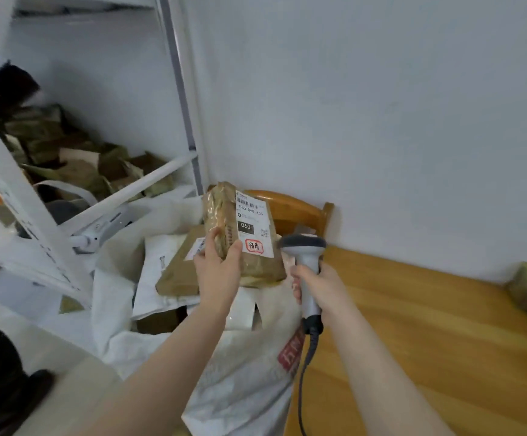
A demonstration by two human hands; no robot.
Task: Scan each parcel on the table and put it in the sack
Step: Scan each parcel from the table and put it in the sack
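- Surroundings — shelf of packets at left, chair behind, open sack below.
- Parcel — brown, taped, white label; held above the sack, left hand fingers curled round it.
- Right hand grips scanner just beside.

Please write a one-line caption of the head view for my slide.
Left hand holds a taped brown parcel over the white sack; right hand grips a barcode scanner.

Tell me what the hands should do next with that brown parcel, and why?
Probably swing the scanner in the right hand onto the barcode on the label. The left hand holds the parcel label-out right beside the scanner, above the open sack, so a scan looks due; I cannot tell whether it is scanned yet.
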